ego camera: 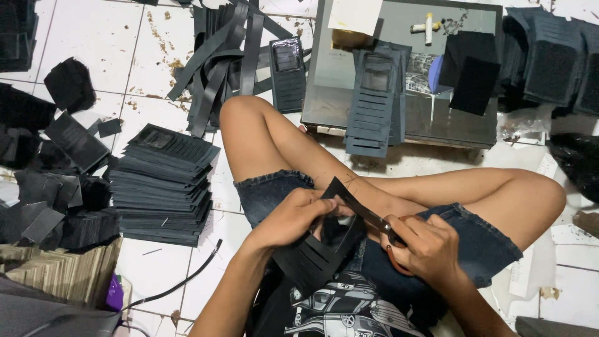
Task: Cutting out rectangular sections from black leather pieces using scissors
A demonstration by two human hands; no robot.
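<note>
I sit cross-legged on a tiled floor. My left hand (293,215) pinches a black slotted wallet panel (315,256) near its upper corner, holding it over my lap. In my right hand (424,246) is a pair of scissors (377,221), whose blades meet the panel's top edge. The panel hangs down between my knees, its row of card slots facing up.
A tall stack of the same black slotted panels (163,184) stands to the left. Black strips (218,59) lie beyond my knee. A low grey board (405,125) ahead carries more panels (374,103) and a black block (469,72). Dark pieces pile at both sides.
</note>
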